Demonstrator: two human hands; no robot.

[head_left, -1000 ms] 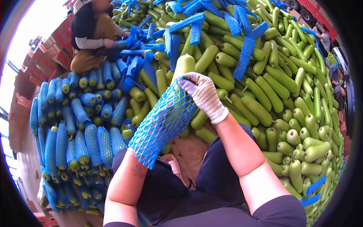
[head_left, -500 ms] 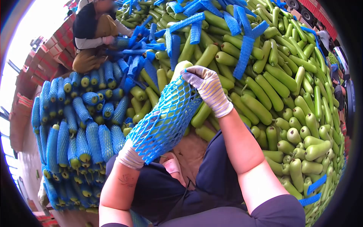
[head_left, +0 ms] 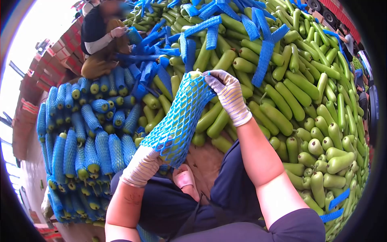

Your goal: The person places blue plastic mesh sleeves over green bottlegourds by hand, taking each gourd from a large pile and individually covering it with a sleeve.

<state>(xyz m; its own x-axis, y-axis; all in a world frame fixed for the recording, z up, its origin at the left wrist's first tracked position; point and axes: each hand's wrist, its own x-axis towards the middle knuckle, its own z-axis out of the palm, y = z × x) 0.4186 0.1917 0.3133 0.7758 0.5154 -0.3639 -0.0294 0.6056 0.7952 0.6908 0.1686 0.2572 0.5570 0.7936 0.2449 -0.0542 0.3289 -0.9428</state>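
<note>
A blue foam net sleeve (head_left: 179, 117) is stretched over a green bottle gourd (head_left: 195, 74), whose tip shows at the sleeve's top opening. My left hand (head_left: 142, 166), in a striped glove, is at the lower end; its fingers reach under the mesh and are closed around the gourd, partly hidden. Up at the top rim, my right hand (head_left: 229, 94), gloved too, pinches the edge of the net between thumb and fingers and pulls it out to the right, away from the gourd.
A large heap of bare gourds (head_left: 278, 97) rises ahead and to the right. Loose blue net sleeves (head_left: 264, 60) lie across it. Netted gourds (head_left: 102, 151) are stacked on my left. Beyond them another person (head_left: 96, 36) sits handling a net, near stacked cartons (head_left: 60, 48).
The net has come up over the gourd's tip, and my left hand has slid partly out of its lower end. My right hand still pinches the rim. The other person's hand has risen.
</note>
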